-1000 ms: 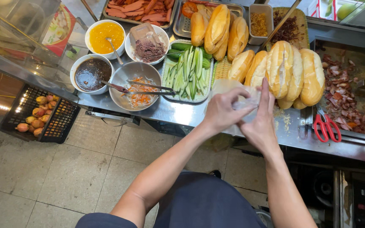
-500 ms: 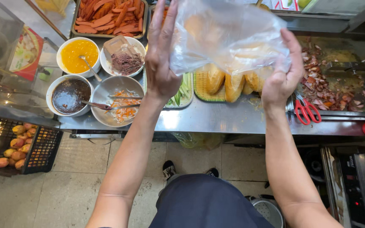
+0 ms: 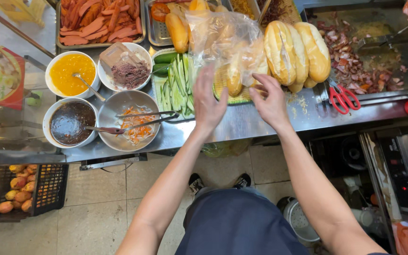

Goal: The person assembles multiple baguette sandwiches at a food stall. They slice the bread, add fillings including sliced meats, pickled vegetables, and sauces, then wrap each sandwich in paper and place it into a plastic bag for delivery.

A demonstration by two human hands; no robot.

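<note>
Steel counter (image 3: 260, 125) crowding with bowls and trays. Clear plastic bag (image 3: 227, 40) billowing just beyond both hands, mouth hanging toward them. Left hand (image 3: 208, 101) spreading open-fingered below it, right hand (image 3: 270, 101) pinching its lower edge — equally near. Bread loaves (image 3: 298, 52) lying directly behind, cucumber tray (image 3: 178, 82) alongside.

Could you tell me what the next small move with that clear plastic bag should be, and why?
Probably spread the clear plastic bag wider at its mouth with both hands. The left hand and right hand are at its lower edge, above the steel counter, but it looks crumpled and limp, too narrow for one of the bread rolls lying just beyond it.
</note>
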